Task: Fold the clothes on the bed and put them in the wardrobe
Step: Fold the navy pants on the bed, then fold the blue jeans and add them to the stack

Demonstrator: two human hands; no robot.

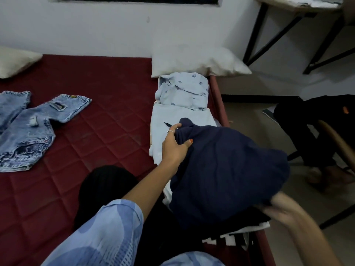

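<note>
A dark navy garment [226,169] lies bunched near the right edge of the red quilted bed [107,131]. My left hand [175,144] grips its upper left corner, thumb on top of the cloth. My right hand [282,210], blurred, holds the garment's lower right edge. Beneath it are a white folded garment [172,116] and a black-and-white piece [230,238]. A folded pale blue patterned shirt [184,91] rests just beyond. Light blue jeans [32,129] lie spread at the left.
A white pillow [197,60] leans at the wall behind the shirt, another pillow [17,60] at far left. A black-legged table [297,8] stands at the top right. A person's dark-clothed legs and a wooden chair [334,143] are on the floor to the right.
</note>
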